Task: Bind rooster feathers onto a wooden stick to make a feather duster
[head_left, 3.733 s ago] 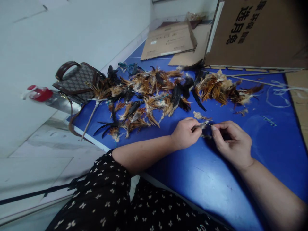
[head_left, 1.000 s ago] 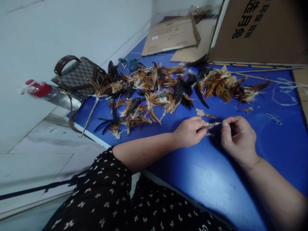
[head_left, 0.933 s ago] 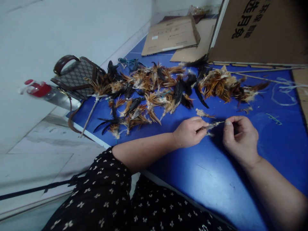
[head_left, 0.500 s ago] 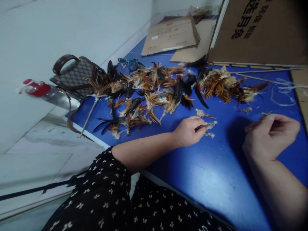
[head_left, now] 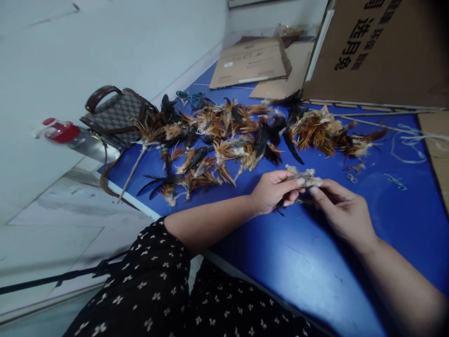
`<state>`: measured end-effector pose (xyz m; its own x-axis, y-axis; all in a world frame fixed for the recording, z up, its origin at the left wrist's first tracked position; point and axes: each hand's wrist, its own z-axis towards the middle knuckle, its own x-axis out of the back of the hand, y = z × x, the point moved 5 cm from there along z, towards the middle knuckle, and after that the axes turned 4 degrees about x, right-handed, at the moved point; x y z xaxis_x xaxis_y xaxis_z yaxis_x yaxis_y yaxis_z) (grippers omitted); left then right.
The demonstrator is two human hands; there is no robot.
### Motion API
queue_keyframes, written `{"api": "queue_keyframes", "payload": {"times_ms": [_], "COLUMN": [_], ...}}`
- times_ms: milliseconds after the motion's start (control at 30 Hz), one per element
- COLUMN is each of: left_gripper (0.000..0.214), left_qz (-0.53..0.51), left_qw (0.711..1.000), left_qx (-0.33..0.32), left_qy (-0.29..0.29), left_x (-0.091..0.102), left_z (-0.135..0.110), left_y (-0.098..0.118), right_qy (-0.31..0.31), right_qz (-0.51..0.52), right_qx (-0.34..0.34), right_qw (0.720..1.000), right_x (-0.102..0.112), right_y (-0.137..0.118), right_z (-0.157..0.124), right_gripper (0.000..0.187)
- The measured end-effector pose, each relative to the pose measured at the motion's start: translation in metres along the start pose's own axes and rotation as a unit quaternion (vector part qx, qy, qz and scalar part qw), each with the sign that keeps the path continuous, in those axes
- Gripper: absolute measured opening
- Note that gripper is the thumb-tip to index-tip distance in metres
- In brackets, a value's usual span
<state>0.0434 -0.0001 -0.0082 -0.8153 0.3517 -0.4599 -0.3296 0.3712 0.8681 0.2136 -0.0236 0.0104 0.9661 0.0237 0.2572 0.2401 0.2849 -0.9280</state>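
Observation:
My left hand (head_left: 273, 191) pinches a small bundle of feathers (head_left: 306, 177) by its pale fluffy quill ends, just above the blue table (head_left: 315, 262). My right hand (head_left: 342, 213) meets it from the right, thumb and fingertips closed on the same bundle. A long heap of brown, orange and black feathers (head_left: 242, 135) lies across the table beyond both hands.
A patterned handbag (head_left: 114, 117) and a red-capped bottle (head_left: 70, 138) sit at the table's left end. Flattened cardboard (head_left: 250, 61) and a large printed carton (head_left: 379, 51) stand at the back. White string (head_left: 407, 145), thin sticks (head_left: 379, 122) and a small wire tie (head_left: 394, 180) lie at right.
My right hand swung out to the right about half a second ago and has come back to the bundle. The left hand stayed in place, and the bundle looks thicker now.

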Motion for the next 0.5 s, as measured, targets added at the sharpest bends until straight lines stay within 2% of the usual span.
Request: {"api": "queue_keyframes", "payload": {"times_ms": [67, 200, 267, 400, 500], "left_gripper": [0.051, 0.048, 0.047, 0.048, 0.048], "left_qz": [-0.014, -0.033, -0.036, -0.022, 0.016], "left_qw": [1.000, 0.999, 0.999, 1.000, 0.999], "left_qx": [-0.004, -0.018, -0.018, -0.020, -0.036], "left_qy": [-0.009, -0.010, -0.007, -0.006, 0.004], "left_x": [-0.002, 0.000, 0.001, 0.000, -0.001], "left_z": [0.000, 0.002, 0.003, 0.003, 0.002], "left_y": [0.000, 0.002, 0.002, 0.001, 0.000], "right_qy": [-0.011, 0.018, 0.012, -0.035, -0.018], "right_qz": [0.024, 0.084, 0.085, 0.047, 0.031], "right_qx": [-0.016, -0.073, -0.086, -0.070, -0.046], "right_qw": [1.000, 0.994, 0.993, 0.996, 0.998], "right_x": [-0.002, 0.000, -0.001, -0.005, -0.004], "right_y": [0.003, 0.012, 0.014, 0.008, 0.002], "right_z": [0.001, 0.002, 0.002, 0.000, -0.001], "right_gripper": [0.036, 0.052, 0.053, 0.042, 0.040]}}
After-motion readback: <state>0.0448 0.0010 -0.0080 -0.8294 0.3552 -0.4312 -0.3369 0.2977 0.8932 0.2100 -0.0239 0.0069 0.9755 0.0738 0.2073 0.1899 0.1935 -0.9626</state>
